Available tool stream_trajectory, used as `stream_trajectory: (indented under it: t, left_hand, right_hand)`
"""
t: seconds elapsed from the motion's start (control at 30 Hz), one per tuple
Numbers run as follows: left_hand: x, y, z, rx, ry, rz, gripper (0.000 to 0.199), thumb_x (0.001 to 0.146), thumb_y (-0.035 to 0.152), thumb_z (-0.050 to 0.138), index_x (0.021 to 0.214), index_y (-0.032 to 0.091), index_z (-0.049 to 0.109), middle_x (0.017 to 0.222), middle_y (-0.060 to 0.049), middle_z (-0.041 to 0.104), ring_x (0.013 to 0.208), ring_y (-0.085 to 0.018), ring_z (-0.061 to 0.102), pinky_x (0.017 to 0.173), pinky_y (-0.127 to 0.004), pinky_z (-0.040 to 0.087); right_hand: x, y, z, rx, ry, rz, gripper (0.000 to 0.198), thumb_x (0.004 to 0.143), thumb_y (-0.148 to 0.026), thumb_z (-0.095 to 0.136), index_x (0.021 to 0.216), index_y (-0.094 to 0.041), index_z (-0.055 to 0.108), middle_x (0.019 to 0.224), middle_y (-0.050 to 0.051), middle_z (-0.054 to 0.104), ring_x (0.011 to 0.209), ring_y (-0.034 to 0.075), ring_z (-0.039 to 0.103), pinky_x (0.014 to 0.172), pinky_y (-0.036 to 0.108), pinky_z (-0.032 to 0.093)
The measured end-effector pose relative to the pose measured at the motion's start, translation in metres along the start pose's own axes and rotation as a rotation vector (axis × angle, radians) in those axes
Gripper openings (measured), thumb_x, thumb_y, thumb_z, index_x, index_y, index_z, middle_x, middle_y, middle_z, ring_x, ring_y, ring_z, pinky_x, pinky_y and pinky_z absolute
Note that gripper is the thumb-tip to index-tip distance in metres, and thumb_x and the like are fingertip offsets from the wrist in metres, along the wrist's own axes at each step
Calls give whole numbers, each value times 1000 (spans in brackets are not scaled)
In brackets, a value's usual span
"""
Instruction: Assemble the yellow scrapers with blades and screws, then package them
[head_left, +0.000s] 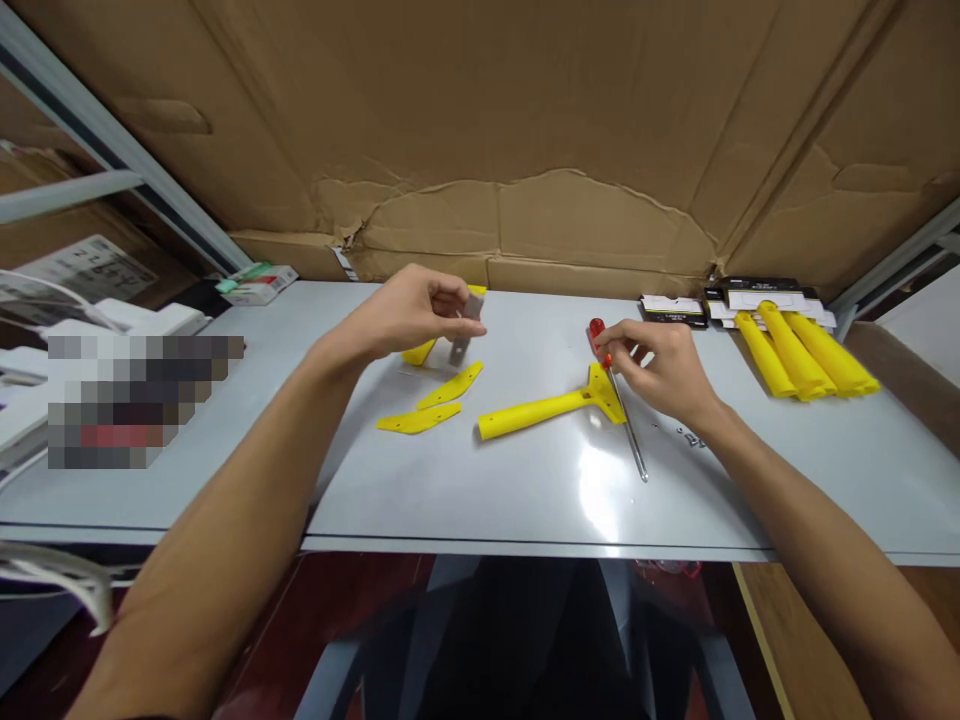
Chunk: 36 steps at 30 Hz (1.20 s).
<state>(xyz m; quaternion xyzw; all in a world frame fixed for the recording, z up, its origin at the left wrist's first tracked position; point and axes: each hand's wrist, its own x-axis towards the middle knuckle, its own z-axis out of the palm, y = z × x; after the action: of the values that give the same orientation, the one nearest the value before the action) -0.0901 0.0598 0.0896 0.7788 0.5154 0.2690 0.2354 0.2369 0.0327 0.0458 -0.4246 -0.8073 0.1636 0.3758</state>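
Observation:
My left hand is closed, pinching a flat grey metal blade between thumb and fingers above the table. Behind and below it, a yellow piece is partly hidden. Two flat yellow plastic plates with small holes lie just in front. My right hand has its fingertips closed at the red handle of a screwdriver, whose metal shaft slants down toward the table's front. Beside the screwdriver rests a yellow scraper handle, its wide head at the right end.
Several small screws lie by my right wrist. At the back right are several yellow handles and black-and-white boxes. White power strips and cables crowd the left side. Cardboard walls the table's back edge.

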Motion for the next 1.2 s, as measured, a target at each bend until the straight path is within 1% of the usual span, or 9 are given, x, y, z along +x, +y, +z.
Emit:
stream_trajectory:
  t: [0.1, 0.17, 0.27, 0.4, 0.7, 0.83, 0.93, 1.03, 1.2]
  left_hand:
    - [-6, 26, 21, -523, 208, 67, 41, 65, 49, 95, 72, 20, 66, 75, -2, 71, 66, -18, 71, 61, -31, 60]
    - [-11, 41, 38, -707, 239, 114, 45, 62, 44, 100, 68, 19, 63, 77, -1, 71, 64, -16, 71, 58, -30, 62]
    - [-17, 53, 60, -835, 263, 133, 46, 65, 38, 100, 66, 17, 58, 78, 0, 68, 62, -15, 71, 56, -30, 65]
    - [-23, 56, 75, -909, 256, 176, 49, 72, 32, 96, 63, 17, 50, 77, 3, 66, 57, -14, 71, 53, -29, 64]
    - [-39, 61, 84, -701, 239, 414, 29, 96, 35, 76, 72, 21, 65, 69, 0, 69, 60, -14, 68, 57, -30, 56]
    - [-39, 62, 84, -623, 248, 473, 24, 93, 31, 76, 72, 22, 68, 67, -1, 69, 60, -14, 65, 56, -31, 53]
    - [-38, 64, 85, -547, 262, 489, 12, 88, 25, 78, 78, 24, 71, 68, 0, 71, 60, -14, 65, 57, -30, 54]
    - [-38, 67, 88, -450, 274, 517, 5, 86, 24, 79, 89, 24, 74, 70, 1, 74, 59, -13, 65, 57, -29, 55]
    - [-39, 67, 93, -258, 308, 606, 5, 87, 22, 80, 87, 21, 75, 65, 3, 72, 54, -10, 62, 54, -24, 53]
  right_hand:
    - [-8, -21, 7, 300, -41, 65, 28, 96, -34, 61, 111, -15, 74, 95, 4, 77, 72, 9, 70, 68, 22, 55]
    - [-13, -33, 10, 395, -88, 64, 36, 95, -43, 68, 118, -16, 73, 97, 4, 77, 74, 8, 70, 70, 22, 57]
    - [-18, -42, 11, 415, -117, 9, 33, 92, -41, 74, 112, -16, 75, 87, 3, 75, 72, 8, 70, 66, 19, 56]
    - [-20, -40, 9, 476, -70, 10, 21, 93, -35, 73, 94, -15, 74, 72, 1, 72, 58, 7, 64, 57, 20, 52]
    - [-25, -35, 5, 651, 146, -8, 21, 95, -35, 71, 84, -18, 69, 65, 1, 66, 50, 8, 58, 50, 25, 47]
    - [-25, -36, 7, 678, 236, -51, 22, 97, -36, 69, 83, -19, 66, 60, -1, 62, 52, 10, 59, 51, 26, 47]
    - [-24, -37, 8, 617, 278, 0, 29, 97, -41, 70, 79, -19, 62, 60, 0, 61, 49, 10, 56, 49, 27, 44]
    - [-24, -41, 9, 613, 259, 78, 36, 96, -48, 71, 78, -20, 59, 58, 0, 61, 47, 11, 57, 45, 27, 44]
    - [-26, -49, 14, 694, 227, 114, 37, 93, -45, 76, 75, -19, 56, 59, 0, 65, 46, 13, 63, 39, 26, 47]
